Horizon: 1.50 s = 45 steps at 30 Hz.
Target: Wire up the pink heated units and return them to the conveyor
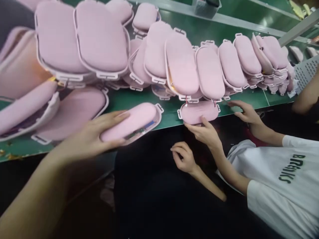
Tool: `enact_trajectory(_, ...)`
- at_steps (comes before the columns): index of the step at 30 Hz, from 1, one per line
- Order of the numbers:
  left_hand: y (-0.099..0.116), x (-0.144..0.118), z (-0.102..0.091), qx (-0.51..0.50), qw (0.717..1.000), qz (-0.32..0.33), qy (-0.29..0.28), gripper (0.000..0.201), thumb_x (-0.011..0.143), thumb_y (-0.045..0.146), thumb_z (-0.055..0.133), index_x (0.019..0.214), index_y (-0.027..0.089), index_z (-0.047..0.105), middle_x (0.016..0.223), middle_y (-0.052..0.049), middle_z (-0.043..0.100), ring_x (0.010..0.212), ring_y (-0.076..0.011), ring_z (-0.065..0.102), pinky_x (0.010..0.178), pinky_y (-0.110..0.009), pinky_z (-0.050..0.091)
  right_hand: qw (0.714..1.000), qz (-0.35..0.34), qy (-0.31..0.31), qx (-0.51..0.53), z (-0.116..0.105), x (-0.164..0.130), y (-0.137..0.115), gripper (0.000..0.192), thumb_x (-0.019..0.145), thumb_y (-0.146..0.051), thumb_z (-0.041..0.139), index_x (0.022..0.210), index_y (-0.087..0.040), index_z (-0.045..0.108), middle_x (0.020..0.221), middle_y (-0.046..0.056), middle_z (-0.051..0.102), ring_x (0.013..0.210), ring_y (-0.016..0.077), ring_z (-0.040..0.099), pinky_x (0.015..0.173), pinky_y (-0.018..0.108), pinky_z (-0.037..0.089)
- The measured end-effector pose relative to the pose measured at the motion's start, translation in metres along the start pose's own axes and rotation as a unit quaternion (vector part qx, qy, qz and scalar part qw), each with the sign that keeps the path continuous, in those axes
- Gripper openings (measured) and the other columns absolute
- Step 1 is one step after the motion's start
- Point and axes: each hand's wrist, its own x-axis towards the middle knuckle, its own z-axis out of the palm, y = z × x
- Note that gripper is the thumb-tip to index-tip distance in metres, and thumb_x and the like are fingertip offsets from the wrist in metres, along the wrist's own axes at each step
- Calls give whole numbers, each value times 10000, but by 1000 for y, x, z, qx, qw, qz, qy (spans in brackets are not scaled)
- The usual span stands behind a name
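Note:
My left hand (93, 136) grips a pink oval casing (133, 121) at its near end, thumb and fingers on opposite sides. The casing has a pale rim with a slotted tab at its far end; a circuit board and a blue part show along its open lower edge. My right hand (184, 157) is in front of the dark clothing, apart from the casing. Its fingers curl towards the thumb, and whatever may be between them cannot be made out. Another pink casing (69, 113) lies just behind my left hand.
Stacked pink casings (181, 63) line the green bench (169, 116). On the right, a co-worker in a white shirt (281, 172) touches a smaller pink casing (199, 112) at the bench edge. A grey bin (205, 9) stands behind; a printed sheet (307, 74) is at far right.

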Motion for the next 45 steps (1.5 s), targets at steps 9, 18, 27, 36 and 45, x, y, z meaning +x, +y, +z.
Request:
enact_trajectory(9,-2,22,-9,-144,982,-56,104,890,840,914,584,1357,206,736,1350,-88,745,1181,-380,719,1091,-547,547,948,-265,44,-169,57,52,-51,179,1038,-188,590,1118,-192,750,1025,77,782,934,194,699,859,361,577)
enact_trajectory(18,-1,26,-19,-196,980,5,34,849,940,836,498,1456,174,624,1405,-95,712,1294,-351,685,1074,-556,547,901,-121,-79,-408,90,127,-93,299,1097,-240,504,1228,-145,756,1163,147,744,1052,279,656,977,426,511)
enact_trajectory(27,5,23,-18,-183,981,-32,47,758,985,829,475,1446,262,673,1364,-37,738,1190,-275,696,1118,-402,537,938,-101,-226,-242,83,132,-110,225,1052,-178,561,1077,-158,783,1040,52,793,961,194,697,888,303,495)
enact_trajectory(36,5,21,-10,-186,978,-52,79,642,971,786,509,1388,343,714,1322,10,751,1172,-288,710,1042,-376,575,919,-119,-314,-208,91,150,-114,195,1013,-135,598,993,-144,792,1028,54,794,1006,193,693,910,300,468)
enact_trajectory(45,-6,20,14,-311,932,-13,187,499,947,680,688,1292,331,779,1238,-18,786,1088,-282,743,992,-349,596,891,-119,-339,-276,95,153,-122,188,1014,-176,585,996,-151,771,1024,67,795,959,214,700,864,324,467)
